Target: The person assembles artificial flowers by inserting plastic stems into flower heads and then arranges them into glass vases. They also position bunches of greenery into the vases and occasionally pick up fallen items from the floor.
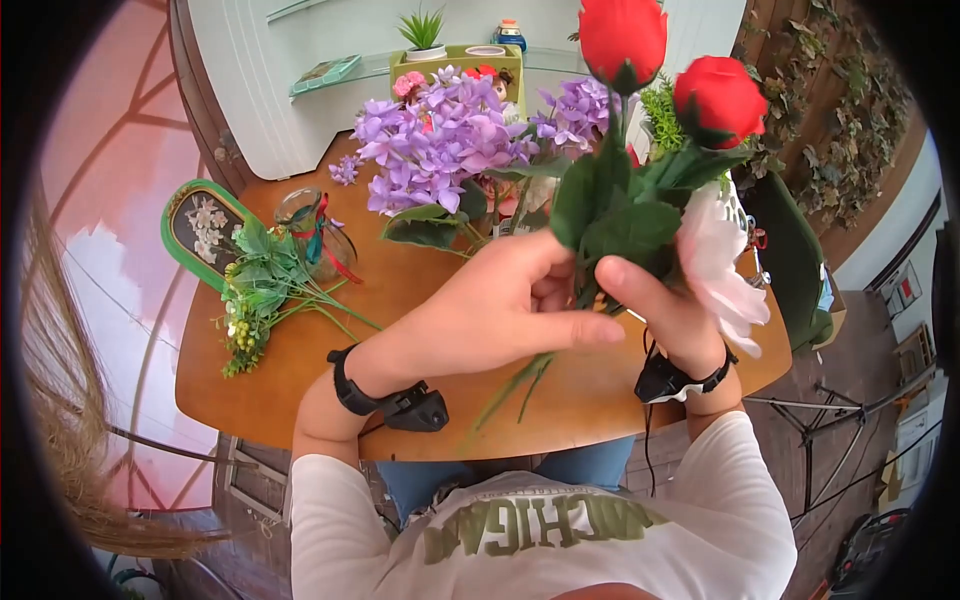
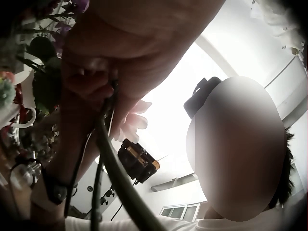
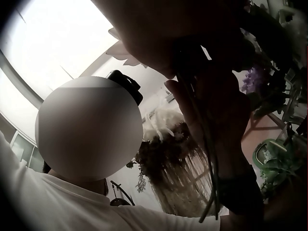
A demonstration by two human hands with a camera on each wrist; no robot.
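Observation:
Two artificial red roses, one upright rose (image 1: 622, 42) and one leaning right (image 1: 720, 100), rise over the table in the head view. Beside their dark leaves (image 1: 628, 225) hangs a pale pink flower (image 1: 715, 265). My left hand (image 1: 500, 305) grips the gathered stems, its fingers curled around them and its thumb lying across the front. My right hand (image 1: 675, 315) holds the same bunch from the other side, thumb against the leaves; its other fingers are mostly hidden. Below the hands the green stem ends (image 1: 515, 390) poke out, and a thick stem (image 2: 120, 180) crosses the left wrist view.
On the wooden table (image 1: 480, 330), purple flowers (image 1: 450, 140) stand behind the hands. To the left are a glass vase (image 1: 330, 250) with a ribbon, loose green sprigs (image 1: 262, 270) and a green oval frame (image 1: 178, 250). A tripod (image 1: 825, 425) stands at right.

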